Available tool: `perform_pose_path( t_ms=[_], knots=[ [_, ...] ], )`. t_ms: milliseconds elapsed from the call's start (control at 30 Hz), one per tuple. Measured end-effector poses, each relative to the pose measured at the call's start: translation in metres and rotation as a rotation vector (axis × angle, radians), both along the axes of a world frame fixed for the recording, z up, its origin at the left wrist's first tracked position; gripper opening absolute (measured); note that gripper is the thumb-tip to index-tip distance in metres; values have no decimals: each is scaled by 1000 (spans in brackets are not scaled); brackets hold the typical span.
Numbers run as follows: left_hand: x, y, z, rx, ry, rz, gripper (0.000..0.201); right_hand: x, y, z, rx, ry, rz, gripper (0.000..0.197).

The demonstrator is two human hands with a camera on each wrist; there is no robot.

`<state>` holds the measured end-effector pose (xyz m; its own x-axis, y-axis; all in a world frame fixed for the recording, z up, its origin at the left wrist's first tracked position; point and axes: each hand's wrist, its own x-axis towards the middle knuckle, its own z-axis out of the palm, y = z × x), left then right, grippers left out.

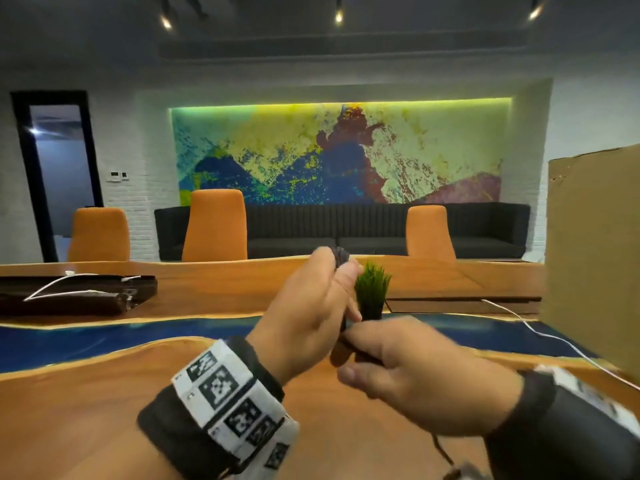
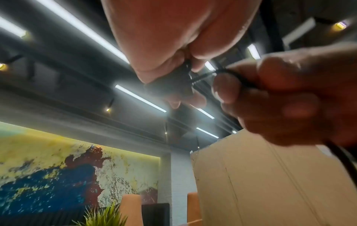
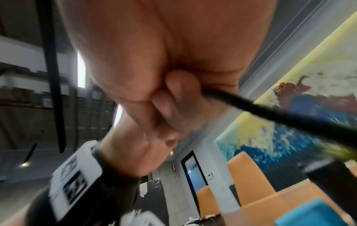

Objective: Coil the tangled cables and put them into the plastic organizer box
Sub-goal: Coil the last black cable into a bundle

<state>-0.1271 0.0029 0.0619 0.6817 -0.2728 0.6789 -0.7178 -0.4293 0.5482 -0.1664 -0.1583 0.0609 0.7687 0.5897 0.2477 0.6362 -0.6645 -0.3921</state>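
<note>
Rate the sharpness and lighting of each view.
Head: room fairly sharp, both hands smeared by motion, the right hand most; the mural glows under its light strip. Left wrist: left hand close and soft, ceiling strips glaring. Right wrist: heavy blur throughout, the black cable streaked.

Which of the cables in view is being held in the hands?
The black cable, gripped by the left hand and right hand; the white cables lie untouched on the table.

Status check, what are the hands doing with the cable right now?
Left hand grips the black cable bundle, raised over the table. Right hand pinches the same cable. Organizer box not in view. Small plant just behind the hands.
</note>
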Motion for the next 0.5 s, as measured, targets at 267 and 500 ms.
perform_pose_path(
  t_ms=[267, 500],
  knots=[
    [-6, 10, 0, 267, 287, -300, 43, 16, -38, 37, 235, -314, 54, 1],
    [-15, 9, 21, -767, 755, -762, 33, 49, -30, -18, 619, -109, -99, 22]
  ],
)
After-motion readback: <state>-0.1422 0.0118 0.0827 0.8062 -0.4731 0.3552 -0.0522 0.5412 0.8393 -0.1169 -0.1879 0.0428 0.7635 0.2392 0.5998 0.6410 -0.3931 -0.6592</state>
